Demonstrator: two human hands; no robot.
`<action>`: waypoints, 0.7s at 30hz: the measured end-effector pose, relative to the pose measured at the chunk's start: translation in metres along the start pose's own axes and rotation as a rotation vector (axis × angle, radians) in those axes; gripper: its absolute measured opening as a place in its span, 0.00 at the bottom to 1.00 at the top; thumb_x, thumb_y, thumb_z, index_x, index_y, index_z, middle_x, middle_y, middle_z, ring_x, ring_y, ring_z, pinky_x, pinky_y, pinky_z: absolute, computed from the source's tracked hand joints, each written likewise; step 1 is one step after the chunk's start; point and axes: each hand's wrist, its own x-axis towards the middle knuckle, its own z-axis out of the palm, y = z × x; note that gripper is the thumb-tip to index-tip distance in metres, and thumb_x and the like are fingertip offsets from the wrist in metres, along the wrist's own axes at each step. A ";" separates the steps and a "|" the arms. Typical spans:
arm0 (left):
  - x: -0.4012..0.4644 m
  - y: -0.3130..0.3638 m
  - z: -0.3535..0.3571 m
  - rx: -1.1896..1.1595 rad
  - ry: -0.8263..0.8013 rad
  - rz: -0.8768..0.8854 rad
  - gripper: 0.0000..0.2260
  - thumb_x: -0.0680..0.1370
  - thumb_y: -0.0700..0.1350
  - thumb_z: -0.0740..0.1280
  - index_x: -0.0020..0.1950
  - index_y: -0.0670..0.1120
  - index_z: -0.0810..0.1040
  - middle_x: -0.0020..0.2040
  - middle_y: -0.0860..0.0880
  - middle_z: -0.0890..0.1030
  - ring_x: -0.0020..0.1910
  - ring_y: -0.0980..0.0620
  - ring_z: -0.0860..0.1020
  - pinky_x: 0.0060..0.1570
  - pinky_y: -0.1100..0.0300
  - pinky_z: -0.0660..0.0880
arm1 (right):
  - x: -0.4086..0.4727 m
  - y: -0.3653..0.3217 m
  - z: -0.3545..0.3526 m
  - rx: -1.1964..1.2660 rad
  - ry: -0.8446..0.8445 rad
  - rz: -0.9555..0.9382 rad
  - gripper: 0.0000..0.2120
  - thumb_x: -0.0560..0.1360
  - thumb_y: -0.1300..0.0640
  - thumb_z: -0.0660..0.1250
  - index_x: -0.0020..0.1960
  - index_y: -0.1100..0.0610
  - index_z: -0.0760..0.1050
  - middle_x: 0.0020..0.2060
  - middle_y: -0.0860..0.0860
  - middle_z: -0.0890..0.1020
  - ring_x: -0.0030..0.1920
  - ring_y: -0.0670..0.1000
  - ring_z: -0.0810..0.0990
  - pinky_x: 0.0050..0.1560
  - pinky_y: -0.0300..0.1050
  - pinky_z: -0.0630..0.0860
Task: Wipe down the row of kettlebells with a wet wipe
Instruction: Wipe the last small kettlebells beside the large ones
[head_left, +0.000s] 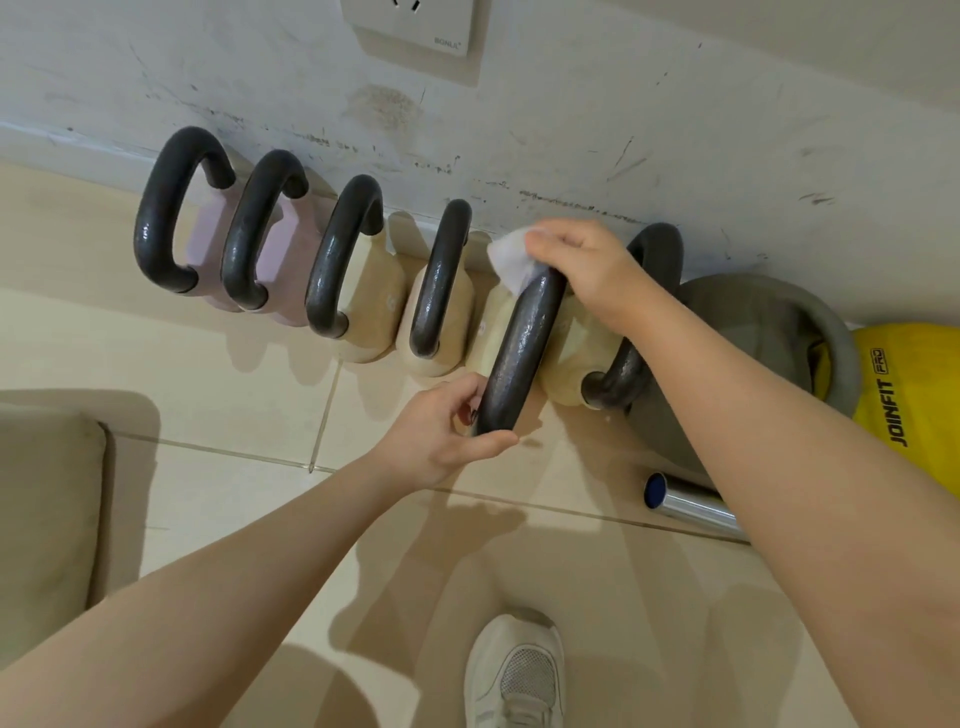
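Fifth kettlebell (524, 340) in the row along the wall, its dark handle running long from about 7 o'clock near the body up to 1 o'clock toward the wall. Left hand (444, 434) curled round the near end at 7 o'clock, steadying. Right hand (584, 270) at the far end, fingers clenched over a white wet wipe (511, 260) pressed to the bar. Wipe hand nearer the top; likely next a drag down the axis toward 7 o'clock. Sixth kettlebell (641, 322) just beside, at 3 o'clock.

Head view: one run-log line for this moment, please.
left hand: grips near end of handle | right hand: presses wet wipe on far end | kettlebell: fifth from left
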 end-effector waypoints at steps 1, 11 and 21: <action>0.000 0.000 0.000 0.009 -0.001 0.000 0.25 0.62 0.61 0.67 0.46 0.42 0.75 0.42 0.39 0.77 0.41 0.47 0.71 0.45 0.55 0.70 | 0.003 0.000 0.003 0.102 0.073 0.109 0.15 0.79 0.49 0.56 0.51 0.59 0.76 0.39 0.51 0.75 0.42 0.48 0.73 0.48 0.43 0.69; 0.003 -0.001 -0.007 0.108 0.036 0.005 0.19 0.64 0.58 0.70 0.43 0.44 0.75 0.36 0.42 0.73 0.36 0.53 0.68 0.36 0.65 0.66 | -0.033 -0.031 0.056 0.567 0.466 0.337 0.15 0.81 0.49 0.49 0.58 0.54 0.71 0.42 0.49 0.73 0.43 0.47 0.73 0.43 0.41 0.68; 0.006 0.001 -0.006 0.101 0.010 0.009 0.11 0.70 0.47 0.73 0.41 0.46 0.72 0.34 0.48 0.68 0.33 0.54 0.65 0.32 0.65 0.63 | -0.054 -0.027 0.066 0.492 0.510 0.236 0.14 0.81 0.50 0.50 0.46 0.53 0.72 0.37 0.47 0.74 0.39 0.44 0.73 0.41 0.40 0.69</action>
